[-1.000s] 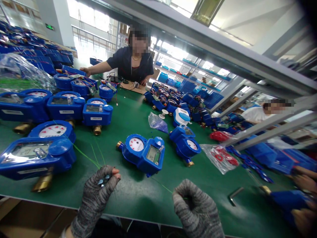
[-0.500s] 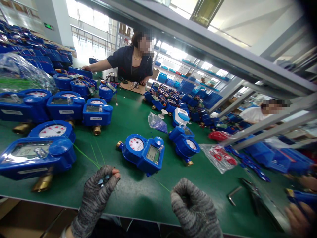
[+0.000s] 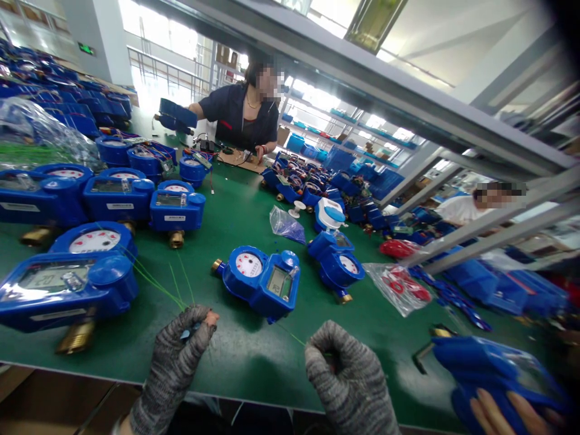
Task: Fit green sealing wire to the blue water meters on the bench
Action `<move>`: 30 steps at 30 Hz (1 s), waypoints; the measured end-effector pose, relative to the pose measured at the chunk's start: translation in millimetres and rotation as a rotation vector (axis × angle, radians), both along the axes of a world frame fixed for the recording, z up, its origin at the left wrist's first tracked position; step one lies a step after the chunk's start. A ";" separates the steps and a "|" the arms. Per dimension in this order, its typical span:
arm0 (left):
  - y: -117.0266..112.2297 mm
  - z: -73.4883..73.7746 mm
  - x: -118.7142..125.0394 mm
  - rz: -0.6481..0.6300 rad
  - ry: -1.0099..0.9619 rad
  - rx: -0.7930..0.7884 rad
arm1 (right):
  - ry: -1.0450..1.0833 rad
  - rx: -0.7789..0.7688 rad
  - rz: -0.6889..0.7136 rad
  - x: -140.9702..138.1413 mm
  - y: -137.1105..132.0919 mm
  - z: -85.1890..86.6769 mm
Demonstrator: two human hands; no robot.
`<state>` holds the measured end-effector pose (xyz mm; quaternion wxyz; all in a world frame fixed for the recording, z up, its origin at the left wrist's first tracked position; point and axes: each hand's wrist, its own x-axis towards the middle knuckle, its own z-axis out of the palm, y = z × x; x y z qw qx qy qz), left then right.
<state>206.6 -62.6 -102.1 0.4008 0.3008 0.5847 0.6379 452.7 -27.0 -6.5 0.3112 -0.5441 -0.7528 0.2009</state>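
Both my hands wear grey knit gloves at the near edge of the green bench (image 3: 244, 356). My left hand (image 3: 176, 356) is closed on thin green wires (image 3: 154, 284) and some small bluish pieces that I cannot name. My right hand (image 3: 348, 380) is closed in a fist, pinching a thin green wire (image 3: 290, 335) that runs up toward a blue water meter (image 3: 260, 281) lying just beyond my hands.
Many blue water meters (image 3: 67, 284) stand at the left, and more lie at the back right. Plastic bags hold red parts (image 3: 401, 289) and blue parts (image 3: 286, 225). A person across the bench lifts a blue meter (image 3: 176, 116). Another person's hand at lower right holds a blue meter (image 3: 493, 374).
The person across has lifted a blue meter off the bench. At lower right another person's hand has brought a blue meter into view. My hands have barely moved.
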 end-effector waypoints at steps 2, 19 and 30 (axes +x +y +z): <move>0.0 -0.1 -0.7 0.000 0.021 -0.010 | 0.022 0.029 -0.024 2.4 -2.9 -0.3; -0.2 4.5 1.2 0.032 0.037 0.005 | -0.068 0.097 -0.024 -15.8 -9.6 30.3; -0.1 6.3 0.1 0.014 0.068 0.012 | -0.083 0.130 0.030 -7.2 0.5 14.8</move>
